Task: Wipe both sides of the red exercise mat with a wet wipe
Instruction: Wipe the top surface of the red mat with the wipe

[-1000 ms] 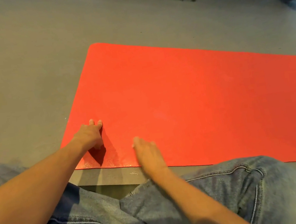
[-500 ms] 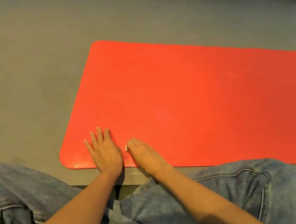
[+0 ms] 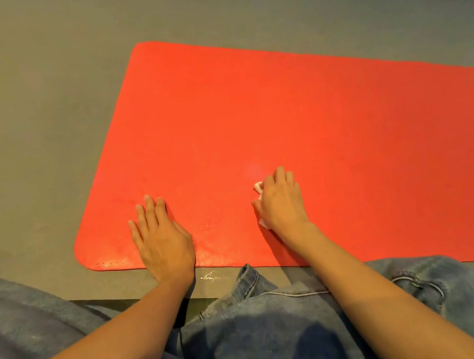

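"Near the closest long edge of the red exercise mat (image 3: 315,137), how were the hands placed?"

"Both lay palm down on it, with bare forearms stretched forward over a pair of jeans (image 3: 282,326). The left hand (image 3: 162,242) sat by the mat's rounded near corner. Its fingers were straight and slightly fanned, flat on the mat and holding nothing, and its wrist crossed the mat's edge."

"And the other one?"

"The right hand (image 3: 280,200) was further along the mat from that corner, well apart from the left. Its fingers lay close together and almost straight, pressing a wet wipe (image 3: 258,188) down onto the mat rather than curling round it. Only small crumpled white bits of the wipe showed, beside the index finger and under the thumb side of the palm."

"What was the mat like?"

"It was bright orange-red, thin and flat, with rounded corners and a faintly pebbled matte face. Close to the corner by the left hand it looked patchy, with a speckled sheen. It lay on a smooth grey surface (image 3: 23,134) and ran out of view past the right hand. A small whitish scuff (image 3: 210,276) marked the grey strip just off the mat's near edge. The jeans were faded blue denim with stitched seams."
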